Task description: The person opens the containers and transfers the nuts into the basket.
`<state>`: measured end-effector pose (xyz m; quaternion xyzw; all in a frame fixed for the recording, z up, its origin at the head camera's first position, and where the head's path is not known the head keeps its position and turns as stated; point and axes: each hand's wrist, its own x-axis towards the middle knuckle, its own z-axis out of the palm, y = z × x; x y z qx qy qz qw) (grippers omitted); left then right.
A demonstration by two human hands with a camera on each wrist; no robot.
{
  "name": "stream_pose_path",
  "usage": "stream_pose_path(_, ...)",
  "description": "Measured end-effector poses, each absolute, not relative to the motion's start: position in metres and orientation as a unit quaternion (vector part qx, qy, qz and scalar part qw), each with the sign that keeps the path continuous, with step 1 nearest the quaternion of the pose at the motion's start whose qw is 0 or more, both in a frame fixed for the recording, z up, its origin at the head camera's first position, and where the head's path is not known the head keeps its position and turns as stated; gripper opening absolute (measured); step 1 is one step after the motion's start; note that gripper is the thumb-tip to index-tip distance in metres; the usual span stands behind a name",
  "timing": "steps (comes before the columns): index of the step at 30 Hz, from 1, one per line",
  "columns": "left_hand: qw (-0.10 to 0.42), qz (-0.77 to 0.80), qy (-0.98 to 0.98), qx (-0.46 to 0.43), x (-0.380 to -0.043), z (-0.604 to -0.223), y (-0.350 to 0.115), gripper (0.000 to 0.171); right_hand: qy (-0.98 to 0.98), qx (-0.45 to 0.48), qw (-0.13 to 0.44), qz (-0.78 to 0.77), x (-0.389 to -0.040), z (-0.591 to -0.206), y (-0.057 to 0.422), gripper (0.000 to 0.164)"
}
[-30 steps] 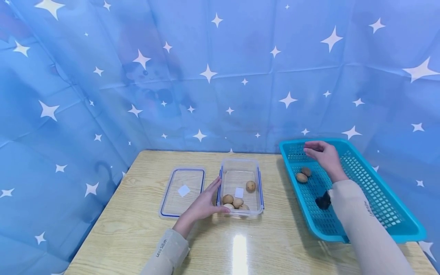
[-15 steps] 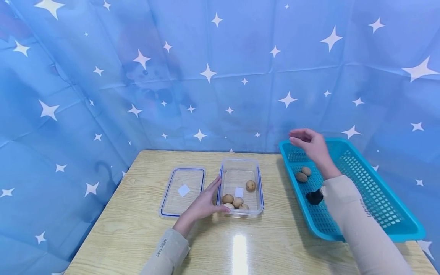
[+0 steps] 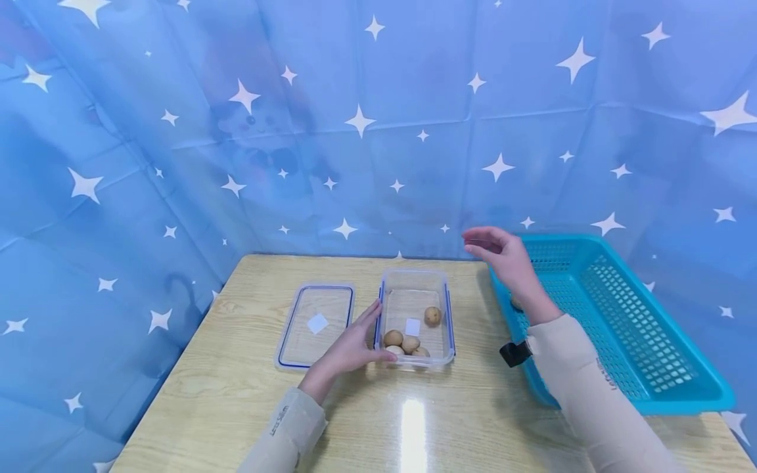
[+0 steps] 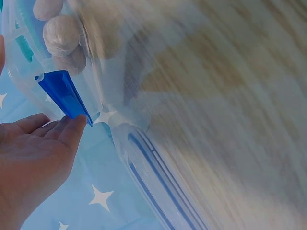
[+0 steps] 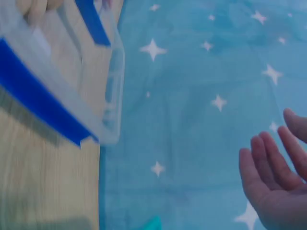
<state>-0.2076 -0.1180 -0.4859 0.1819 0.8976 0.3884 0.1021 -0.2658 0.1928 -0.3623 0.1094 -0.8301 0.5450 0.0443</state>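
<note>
My left hand (image 3: 353,345) rests at the near left corner of a clear plastic food container (image 3: 414,276). Its fingers lie along the side by the blue locking flap (image 4: 67,93), the thumb at the near wall. Inside are several small potatoes (image 3: 393,338) bunched near the front and a single potato (image 3: 433,316) farther right. My right hand (image 3: 503,256) is raised over the left rim of the turquoise basket (image 3: 656,315), fingers loosely bent. In the right wrist view nothing shows between that hand's (image 5: 278,177) thumb and fingers. One potato (image 3: 516,302) peeks out in the basket, partly covered by my right arm.
The container's lid (image 3: 317,302), clear with a blue seal, lies flat left of the container on the wooden table (image 3: 236,394). A blue curtain (image 3: 414,164) with white stars hangs behind the table. A black wrist camera (image 3: 516,353) sits at my right cuff.
My right hand has moved left from over the basket's inside to its left rim; the arm now covers most of the potatoes there. My left hand and the container have stayed in place.
</note>
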Motion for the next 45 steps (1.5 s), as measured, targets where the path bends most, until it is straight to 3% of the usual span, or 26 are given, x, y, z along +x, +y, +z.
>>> stream_pose_path(20, 0.100, 0.387, 0.898, 0.185, -0.208, -0.484, -0.116, 0.109, -0.784, 0.133, -0.067, 0.603, -0.248, -0.414, 0.128, 0.041)
stream_pose_path(45, 0.111, 0.395, 0.894, 0.179, -0.207, -0.483, -0.118, 0.111, -0.794, 0.126, -0.185, 0.566, -0.241, -0.488, 0.086, 0.041)
